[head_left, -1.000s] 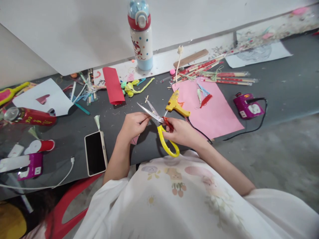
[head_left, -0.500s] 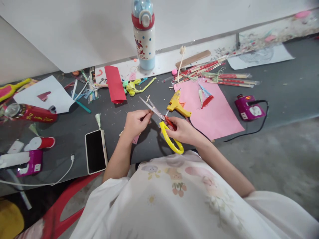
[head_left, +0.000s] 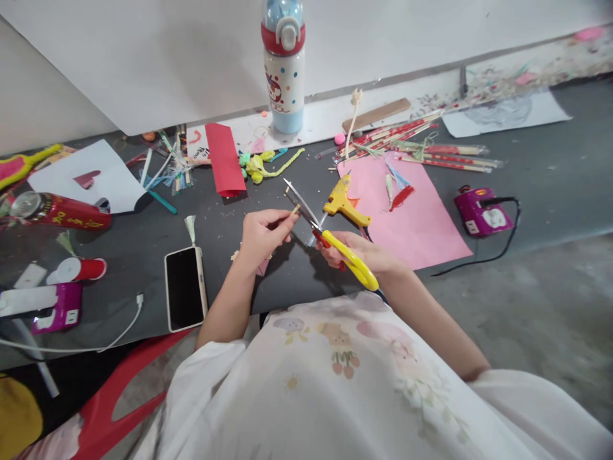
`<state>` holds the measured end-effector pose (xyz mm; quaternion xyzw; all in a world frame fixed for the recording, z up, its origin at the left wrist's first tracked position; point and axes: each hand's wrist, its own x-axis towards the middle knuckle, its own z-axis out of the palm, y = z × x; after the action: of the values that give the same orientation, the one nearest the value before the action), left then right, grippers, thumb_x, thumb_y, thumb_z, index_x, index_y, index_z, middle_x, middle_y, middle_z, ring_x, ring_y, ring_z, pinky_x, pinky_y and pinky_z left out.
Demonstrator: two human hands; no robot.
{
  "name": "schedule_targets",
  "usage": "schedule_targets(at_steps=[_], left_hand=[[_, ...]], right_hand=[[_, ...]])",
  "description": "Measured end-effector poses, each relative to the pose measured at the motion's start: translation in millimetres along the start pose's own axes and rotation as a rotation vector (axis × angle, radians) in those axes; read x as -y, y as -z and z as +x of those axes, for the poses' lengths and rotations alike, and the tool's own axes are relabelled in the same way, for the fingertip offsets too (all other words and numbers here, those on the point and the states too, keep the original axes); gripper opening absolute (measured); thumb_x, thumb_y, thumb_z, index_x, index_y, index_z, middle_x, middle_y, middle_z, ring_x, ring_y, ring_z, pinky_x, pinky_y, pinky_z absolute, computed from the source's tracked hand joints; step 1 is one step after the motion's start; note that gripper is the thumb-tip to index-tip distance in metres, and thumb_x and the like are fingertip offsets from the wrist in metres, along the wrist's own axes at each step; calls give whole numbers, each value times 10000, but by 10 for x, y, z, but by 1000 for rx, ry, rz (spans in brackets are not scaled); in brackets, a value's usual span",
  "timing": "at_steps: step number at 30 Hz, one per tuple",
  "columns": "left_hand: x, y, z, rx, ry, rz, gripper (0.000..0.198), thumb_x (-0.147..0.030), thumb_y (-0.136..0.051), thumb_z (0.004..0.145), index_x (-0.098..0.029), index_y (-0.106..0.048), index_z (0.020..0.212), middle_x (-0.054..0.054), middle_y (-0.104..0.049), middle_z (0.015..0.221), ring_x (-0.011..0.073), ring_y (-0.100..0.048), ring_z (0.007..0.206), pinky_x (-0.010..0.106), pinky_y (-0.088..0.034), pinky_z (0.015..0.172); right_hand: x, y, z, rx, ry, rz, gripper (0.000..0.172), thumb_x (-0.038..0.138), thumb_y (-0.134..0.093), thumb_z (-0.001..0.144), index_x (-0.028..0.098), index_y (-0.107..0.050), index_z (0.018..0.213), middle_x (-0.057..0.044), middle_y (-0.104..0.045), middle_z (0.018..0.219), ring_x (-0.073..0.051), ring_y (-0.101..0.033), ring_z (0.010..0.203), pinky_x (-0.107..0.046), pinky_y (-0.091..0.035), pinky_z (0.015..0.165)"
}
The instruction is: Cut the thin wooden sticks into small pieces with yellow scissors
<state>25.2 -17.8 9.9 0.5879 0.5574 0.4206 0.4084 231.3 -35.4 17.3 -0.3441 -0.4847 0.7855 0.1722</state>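
My left hand (head_left: 268, 235) is closed in a pinch on a thin wooden stick (head_left: 296, 209), whose short end pokes out past the fingertips. My right hand (head_left: 352, 250) grips a pair of scissors (head_left: 352, 259) with one yellow and one red handle. The scissor blades point up and left, beside the stick's end. Just beyond the right hand lies a yellow glue gun (head_left: 343, 201), partly on a pink sheet of paper (head_left: 421, 223). A small folded pink paper (head_left: 262, 266) shows by the left wrist, partly hidden.
A bottle (head_left: 284, 76) stands at the back. Near it lie a red folded paper (head_left: 225, 160) and bundles of sticks (head_left: 387, 137). To the left are a phone (head_left: 184, 287), a red can (head_left: 62, 211) and a cable (head_left: 129, 326). A purple power socket (head_left: 481, 211) sits right.
The scissors have turned in my right hand, the yellow handle swinging up and right, and the blades look closer together. The stick's end now shows beyond my left fingertips.
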Motion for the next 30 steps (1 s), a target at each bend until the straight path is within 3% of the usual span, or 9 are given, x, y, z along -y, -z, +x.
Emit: schedule_targets(at_steps=[8, 30], left_hand=[[62, -5, 6, 21, -21, 22, 235, -370, -661, 733, -141, -711, 752, -14, -589, 476, 68, -523, 394, 155, -352, 370], [-6, 27, -4, 115, -39, 195, 275, -382, -590, 791, -143, -723, 759, -18, -551, 446, 60, -465, 420, 173, -334, 432]], right_hand=[[0, -9, 25, -42, -11, -37, 411, 510, -641, 687, 167, -454, 815, 61, -372, 622, -63, -265, 532, -222, -211, 460], [-3, 41, 51, -34, -47, -164, 349, 504, -569, 769, 183, -432, 754, 60, -349, 608, -64, -300, 513, -234, -218, 457]])
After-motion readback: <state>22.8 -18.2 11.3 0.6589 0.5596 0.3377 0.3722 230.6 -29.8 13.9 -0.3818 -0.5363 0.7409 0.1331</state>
